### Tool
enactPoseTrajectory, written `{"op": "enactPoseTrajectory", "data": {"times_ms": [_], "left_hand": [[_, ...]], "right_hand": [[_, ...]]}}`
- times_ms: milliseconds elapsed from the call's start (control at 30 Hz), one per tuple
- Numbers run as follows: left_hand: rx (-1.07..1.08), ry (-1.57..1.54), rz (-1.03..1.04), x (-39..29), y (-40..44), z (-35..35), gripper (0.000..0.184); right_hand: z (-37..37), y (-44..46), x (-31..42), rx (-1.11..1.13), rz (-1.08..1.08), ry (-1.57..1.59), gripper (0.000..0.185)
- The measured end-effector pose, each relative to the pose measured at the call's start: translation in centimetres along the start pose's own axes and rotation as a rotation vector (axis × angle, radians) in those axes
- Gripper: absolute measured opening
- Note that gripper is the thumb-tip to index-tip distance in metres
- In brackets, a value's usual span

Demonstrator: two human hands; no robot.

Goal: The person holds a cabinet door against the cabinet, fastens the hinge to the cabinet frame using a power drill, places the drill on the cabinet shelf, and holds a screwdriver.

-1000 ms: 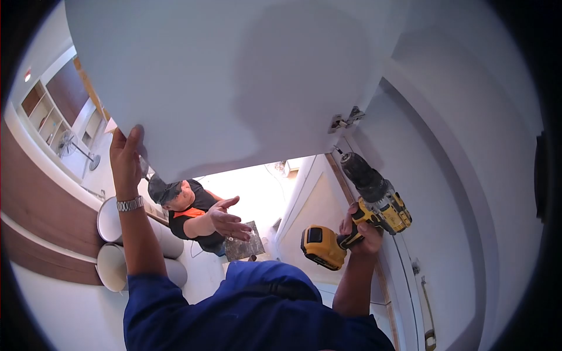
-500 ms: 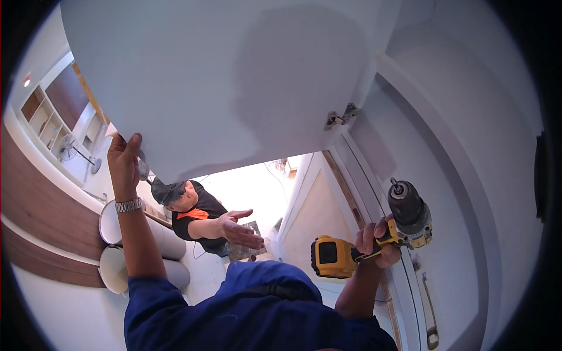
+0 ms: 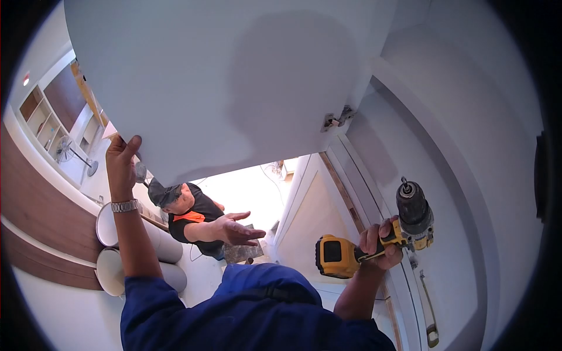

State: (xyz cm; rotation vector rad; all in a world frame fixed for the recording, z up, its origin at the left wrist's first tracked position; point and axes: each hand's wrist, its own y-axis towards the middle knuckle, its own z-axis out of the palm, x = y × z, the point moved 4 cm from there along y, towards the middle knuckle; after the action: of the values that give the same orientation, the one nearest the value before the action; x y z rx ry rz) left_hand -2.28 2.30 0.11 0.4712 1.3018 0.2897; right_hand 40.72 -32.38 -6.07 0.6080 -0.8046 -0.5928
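A wide pale cabinet door [image 3: 193, 88] fills the upper view, with a large shadow across it. My left hand [image 3: 122, 157] grips the door's lower left corner, thumb on the near face and the other fingers mostly hidden behind. At the door's lower right, a metal hinge [image 3: 336, 119] joins it to the cabinet frame. My right hand [image 3: 380, 245] is wrapped round the handle of a yellow and black cordless drill [image 3: 413, 210]. The drill's chuck points upward, clear of the door and hinge.
Below the door, a person in a dark cap [image 3: 190, 213] holds out an open hand. Large white rolls [image 3: 140, 275] lie at the left, near a standing fan [image 3: 73, 153]. A tool with a long, thin handle [image 3: 430, 310] lies inside the cabinet [image 3: 456, 234] at the right.
The view has shifted slightly, and the drill sits a touch further right. My left hand keeps its hold on the door. The other person's arm stays outstretched.
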Motion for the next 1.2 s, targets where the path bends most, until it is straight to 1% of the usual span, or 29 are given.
{"op": "enactPoseTrajectory", "data": {"times_ms": [167,200,233,300,433,467,500,567,600,633,667,700,733,767,800,833,867,933,967,1000,1033,1100,1133,1167,1200], "left_hand": [[0.015,0.006,0.009,0.1,-0.3,-0.4,0.026],[-0.029,0.062,0.026,0.0,-0.3,-0.3,0.024],[-0.042,0.044,0.019,-0.3,-0.4,-0.1,0.024],[-0.058,0.011,-0.017,-0.4,-1.0,0.3,0.024],[-0.057,0.020,0.002,-0.4,-0.7,0.6,0.022],[-0.048,0.104,0.011,-0.2,-0.5,0.1,0.020],[-0.030,0.141,0.021,-0.8,-0.7,0.6,0.022],[0.009,0.038,0.026,-0.2,-0.6,0.1,0.026],[-0.008,0.058,0.028,-0.1,-0.7,-0.4,0.033],[-0.123,0.196,0.127,-0.8,-1.5,-0.5,0.041],[-0.361,0.412,0.221,-1.8,-2.5,-0.8,0.047],[-0.502,0.416,0.292,-2.6,-3.9,-0.8,0.047],[-0.591,0.531,0.449,-5.0,-6.0,1.3,0.045],[-0.654,0.601,0.390,-7.0,-8.2,4.2,0.042],[-0.553,0.482,0.350,-5.6,-9.3,4.6,0.043],[-0.344,0.585,0.306,-4.7,-11.2,6.3,0.042],[-0.116,0.596,0.280,-3.8,-12.9,8.8,0.046],[0.466,0.539,0.220,-1.9,-16.6,15.6,0.061],[0.716,0.514,0.190,-1.5,-18.4,18.6,0.070],[0.912,0.487,0.164,-1.5,-19.9,21.1,0.079],[1.015,0.450,0.190,-1.9,-20.8,22.9,0.085],[1.147,0.266,0.109,-1.8,-21.7,24.5,0.107],[1.219,0.111,0.012,-1.5,-22.2,24.9,0.119],[1.229,0.055,-0.027,-0.6,-22.7,24.6,0.117],[1.240,0.002,-0.061,1.0,-23.5,23.8,0.114]], "right_hand": [[0.1,0.0,-0.2,0.010,0.020,0.003,0.057],[0.1,0.3,-0.2,0.023,0.014,0.004,0.057],[0.2,0.6,-0.3,0.027,0.018,0.002,0.057],[0.2,0.3,-0.3,0.013,0.031,-0.010,0.057],[0.3,0.3,-0.4,0.039,0.045,-0.049,0.056],[0.7,0.5,-0.5,0.076,0.053,-0.045,0.056],[0.9,0.4,-0.5,0.068,0.069,-0.060,0.055],[0.9,0.0,-0.7,0.048,0.098,-0.093,0.055],[0.9,-0.4,-0.9,-0.017,0.087,-0.105,0.055],[0.9,-0.8,-1.2,-0.083,0.077,-0.118,0.054],[0.7,-1.1,-1.4,-0.133,0.073,-0.142,0.055],[0.5,-1.2,-1.7,-0.181,0.070,-0.164,0.055],[0.6,-1.4,-2.0,-0.226,0.071,-0.172,0.054],[0.5,-1.6,-2.4,-0.265,0.076,-0.190,0.054],[0.3,-1.8,-2.7,-0.301,0.084,-0.207,0.053],[0.2,-1.8,-3.2,-0.337,0.096,-0.221,0.053],[0.6,-1.5,-3.6,-0.300,0.075,-0.159,0.049],[1.9,-1.9,-4.7,-0.413,0.032,-0.429,0.049],[2.7,-2.0,-5.2,-0.464,0.013,-0.566,0.049],[3.6,-2.2,-5.6,-0.456,0.015,-0.662,0.051],[4.4,-2.9,-6.2,-0.466,0.190,-0.750,0.051],[3.5,-4.7,-8.1,-0.113,0.138,-1.317,0.054],[2.9,-6.2,-9.8,-0.034,0.160,-1.158,0.062],[2.8,-7.0,-11.0,0.044,0.176,-0.998,0.070],[4.1,-6.2,-10.5,0.044,0.248,-1.050,0.077]]}}
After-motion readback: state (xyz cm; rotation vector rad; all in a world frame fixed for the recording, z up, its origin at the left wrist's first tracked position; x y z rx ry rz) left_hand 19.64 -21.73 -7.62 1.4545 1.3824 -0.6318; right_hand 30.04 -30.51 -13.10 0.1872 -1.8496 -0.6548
